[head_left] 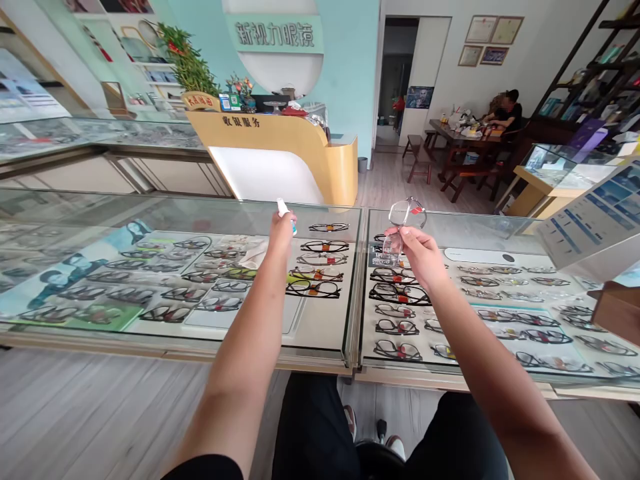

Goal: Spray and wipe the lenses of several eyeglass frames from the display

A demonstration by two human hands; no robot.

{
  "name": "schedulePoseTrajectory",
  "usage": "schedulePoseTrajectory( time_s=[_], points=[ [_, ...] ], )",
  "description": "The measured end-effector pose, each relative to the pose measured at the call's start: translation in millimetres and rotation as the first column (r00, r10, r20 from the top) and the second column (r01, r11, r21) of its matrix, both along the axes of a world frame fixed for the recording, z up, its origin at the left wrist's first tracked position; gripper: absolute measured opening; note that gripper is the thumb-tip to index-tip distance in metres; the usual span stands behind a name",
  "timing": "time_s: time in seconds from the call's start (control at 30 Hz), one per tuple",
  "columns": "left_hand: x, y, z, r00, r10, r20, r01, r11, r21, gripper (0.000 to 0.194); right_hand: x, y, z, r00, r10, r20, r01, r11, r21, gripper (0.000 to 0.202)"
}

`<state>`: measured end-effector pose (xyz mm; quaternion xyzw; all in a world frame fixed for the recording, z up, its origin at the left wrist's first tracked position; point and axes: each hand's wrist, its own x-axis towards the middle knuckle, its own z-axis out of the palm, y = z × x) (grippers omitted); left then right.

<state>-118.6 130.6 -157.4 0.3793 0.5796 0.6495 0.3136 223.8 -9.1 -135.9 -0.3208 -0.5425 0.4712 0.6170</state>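
The person sits at a glass counter (323, 330) made of two cases, and a seam runs between them from the front edge to the back edge. The left hand (283, 230) is up over the back part of the left case, and its fingers curl around a small white bottle (281, 206) that points up; the hand hides most of it, so how hard the fingers squeeze is hard to tell. The right hand (419, 248) pinches a pair of clear glasses (399, 214) between thumb and fingers. These glasses have a red tag and are held up by the back edge of the right case, just right of the seam. The hands are well apart, with room for moving between them. A pale cloth (255, 255) is just left of the left arm, nearer the back edge than the front. Dark glasses (314, 289) sit in a row by the seam, under the glass. At the right end, a big white box (597, 217) and a brown box (620, 308) take up room near the corner. The person's knees (315, 427) are close to the front edge. Past the back edge, gray floor (387, 180) runs beside a yellow desk (343, 173).
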Motion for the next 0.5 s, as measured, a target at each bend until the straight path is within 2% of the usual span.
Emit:
schedulePoseTrajectory(
  time_s=[0.13,0.3,0.5],
  points=[
    [-17,5,-13.4,0.996,0.092,-0.017,-0.093,0.993,-0.067,0.027,2,2,-3.2,1.0,-0.006,0.005,0.007,1.0,-0.007,0.042],
    [-26,7,-22.6,0.992,0.113,-0.052,-0.119,0.986,-0.118,0.025,3,4,-7.6,1.0,-0.019,0.014,0.019,1.0,-0.004,0.041],
    [-30,7,-26.3,0.989,0.11,-0.102,-0.126,0.979,-0.162,0.019,2,3,-7.1,0.999,-0.021,0.036,0.022,1.0,-0.006,0.042]
  ],
)
